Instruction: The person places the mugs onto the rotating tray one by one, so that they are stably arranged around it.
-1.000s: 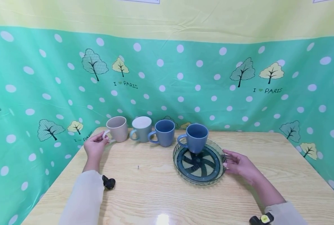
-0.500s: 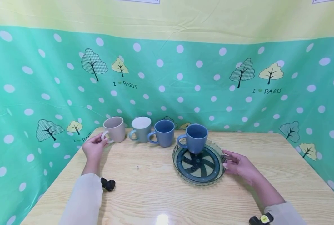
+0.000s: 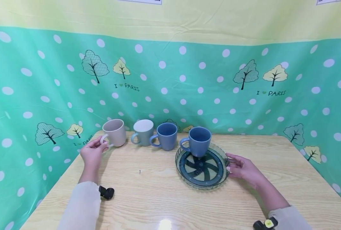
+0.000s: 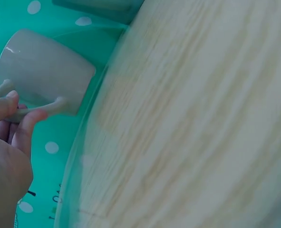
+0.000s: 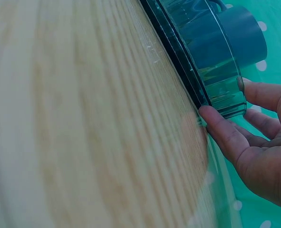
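Observation:
My left hand (image 3: 92, 153) pinches the handle of a pale beige mug (image 3: 114, 133) at the table's far left; thumb and fingers meet on the handle in the left wrist view. My right hand (image 3: 245, 169) holds the side of a round, clear greenish tray (image 3: 202, 184) with a dark spoked pattern in its base. Its fingertips (image 5: 218, 124) lie along the tray's wall and lower edge in the right wrist view. One blue mug (image 3: 199, 142) stands upright on the tray, towards its back, handle pointing left.
Between the beige mug and the tray stand a grey-green mug (image 3: 143, 135) with a white inside and a second blue mug (image 3: 167, 137). The wooden table (image 3: 147, 198) backs onto a green dotted cloth (image 3: 159, 80). A tiny speck (image 3: 140, 172) lies mid-table.
The beige mug has moved slightly left with my left hand, widening the space beside the grey-green mug. My right hand and the tray stay in place; the view shifts slightly.

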The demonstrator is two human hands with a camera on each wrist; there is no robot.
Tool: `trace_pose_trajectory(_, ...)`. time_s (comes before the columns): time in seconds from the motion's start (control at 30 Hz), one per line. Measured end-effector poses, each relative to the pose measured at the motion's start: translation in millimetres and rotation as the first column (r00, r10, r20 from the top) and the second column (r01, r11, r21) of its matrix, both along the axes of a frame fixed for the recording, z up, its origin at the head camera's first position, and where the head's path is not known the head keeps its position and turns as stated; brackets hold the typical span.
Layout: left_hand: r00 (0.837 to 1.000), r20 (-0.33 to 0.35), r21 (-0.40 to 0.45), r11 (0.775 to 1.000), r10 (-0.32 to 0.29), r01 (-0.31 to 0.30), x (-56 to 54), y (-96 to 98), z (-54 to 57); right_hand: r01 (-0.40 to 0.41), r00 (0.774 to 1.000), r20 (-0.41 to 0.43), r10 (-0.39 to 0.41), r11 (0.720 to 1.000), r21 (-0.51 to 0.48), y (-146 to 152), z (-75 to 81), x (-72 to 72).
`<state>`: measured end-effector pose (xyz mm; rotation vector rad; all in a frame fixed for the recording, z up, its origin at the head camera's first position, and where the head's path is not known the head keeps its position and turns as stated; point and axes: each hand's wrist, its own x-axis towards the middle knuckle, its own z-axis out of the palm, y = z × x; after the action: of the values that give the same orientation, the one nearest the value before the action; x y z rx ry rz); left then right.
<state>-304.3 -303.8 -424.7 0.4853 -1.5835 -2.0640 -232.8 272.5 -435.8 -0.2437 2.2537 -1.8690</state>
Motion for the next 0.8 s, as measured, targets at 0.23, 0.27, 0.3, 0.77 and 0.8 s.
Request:
trace_pose_trajectory(0.23,0.999,0.01,0.043,0.998,-0.036,0.035,7.6,0.3,5.6,-0.002,1.0,-0.001,0.002,1.0,-0.003,0.1,-0.1,0.6)
trace_pose_trajectory(0.27,0.999,0.012,0.042,0.998,-0.039,0.038,9.0,0.6,6.4,-0.002,1.0,0.0,0.002,1.0,-0.004,0.0,-0.1,0.6)
trace_pose_trajectory(0.3,0.999,0.01,0.048,0.998,-0.042,0.041,10.3,1.0,7.0,-0.001,1.0,0.0,0.001,1.0,-0.005,0.0,-0.1,0.6)
trace_pose_trajectory(0.77,0.995,-0.062,0.017,0.997,-0.074,0.075,33.8,3.3,11.6,0.005,1.0,0.007,-0.005,1.0,-0.007,0.1,0.1,1.0)
trace_pose_trajectory(0.8,0.995,-0.066,0.024,0.997,-0.075,0.077,35.4,2.8,11.9,0.005,1.0,0.008,-0.005,1.0,-0.006,-0.1,0.3,1.0)
